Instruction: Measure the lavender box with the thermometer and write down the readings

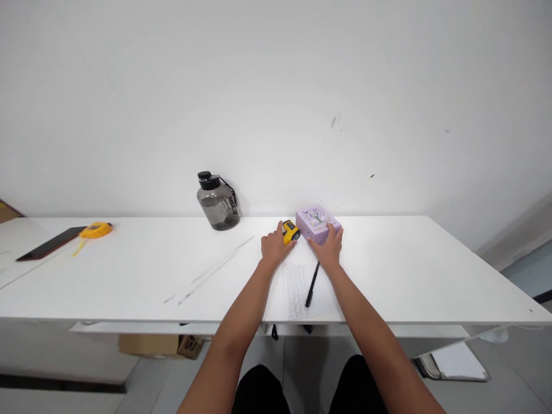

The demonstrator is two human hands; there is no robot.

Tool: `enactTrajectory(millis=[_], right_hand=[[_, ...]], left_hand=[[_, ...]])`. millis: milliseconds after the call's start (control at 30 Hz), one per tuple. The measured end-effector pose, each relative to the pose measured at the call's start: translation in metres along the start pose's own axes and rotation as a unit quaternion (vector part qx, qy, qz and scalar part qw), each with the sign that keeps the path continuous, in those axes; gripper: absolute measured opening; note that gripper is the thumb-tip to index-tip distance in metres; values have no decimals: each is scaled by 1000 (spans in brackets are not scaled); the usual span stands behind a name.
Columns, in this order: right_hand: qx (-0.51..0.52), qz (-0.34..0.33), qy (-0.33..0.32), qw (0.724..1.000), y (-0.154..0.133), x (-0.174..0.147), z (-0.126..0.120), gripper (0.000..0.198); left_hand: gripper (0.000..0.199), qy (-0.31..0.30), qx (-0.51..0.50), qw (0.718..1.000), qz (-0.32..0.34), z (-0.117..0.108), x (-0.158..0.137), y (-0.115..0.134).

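Note:
My left hand (275, 247) is closed around a small yellow-and-black tape measure (290, 231), which rests on the white desk. Just to its right stands a lilac box (317, 221) with a printed design on top. My right hand (328, 248) grips the near right part of this box, thumb on the front and fingers over the right edge. Between my forearms a black pen (312, 284) lies across a sheet of paper (297, 293) with writing on it.
A grey see-through water jug (218, 204) leans against the wall at the desk's back. Far left lie an orange-yellow tape measure (95, 230) and a dark flat object (52, 244). Below the white desk (397, 276) are a cardboard box (149, 344) and a clipboard-like item (459, 362).

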State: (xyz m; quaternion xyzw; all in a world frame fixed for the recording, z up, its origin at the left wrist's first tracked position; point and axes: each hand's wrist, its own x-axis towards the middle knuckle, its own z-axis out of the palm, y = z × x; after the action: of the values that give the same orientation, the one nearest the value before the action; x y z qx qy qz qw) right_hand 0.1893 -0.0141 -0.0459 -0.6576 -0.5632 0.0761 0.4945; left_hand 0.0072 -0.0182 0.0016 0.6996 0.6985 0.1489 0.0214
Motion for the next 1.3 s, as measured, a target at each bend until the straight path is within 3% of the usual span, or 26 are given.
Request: enactTrajectory(millis=[500,733,867,1033,1167,1300], right_hand=[[-13,-7,-5,1000,0,0,1,84],[-15,-9,-7,1000,1,1,7,85],[-18,-2,-13,1000,-1,1,10,84],[2,-12,-3,1000,-1,1,10,87],[22,-69,68,995,-5,0,-7,77],[-14,-168,83,982,-14,-14,-49,50]], left_hand=[[85,9,-3,1000,16,6,-2,0],[69,67,54,996,25,-1,-11,11],[66,61,71,996,12,-25,-36,6],[71,3,98,995,-2,-45,-100,-19],[66,-31,117,989,90,-35,-132,-27],[55,-81,84,986,116,-17,-129,-28]])
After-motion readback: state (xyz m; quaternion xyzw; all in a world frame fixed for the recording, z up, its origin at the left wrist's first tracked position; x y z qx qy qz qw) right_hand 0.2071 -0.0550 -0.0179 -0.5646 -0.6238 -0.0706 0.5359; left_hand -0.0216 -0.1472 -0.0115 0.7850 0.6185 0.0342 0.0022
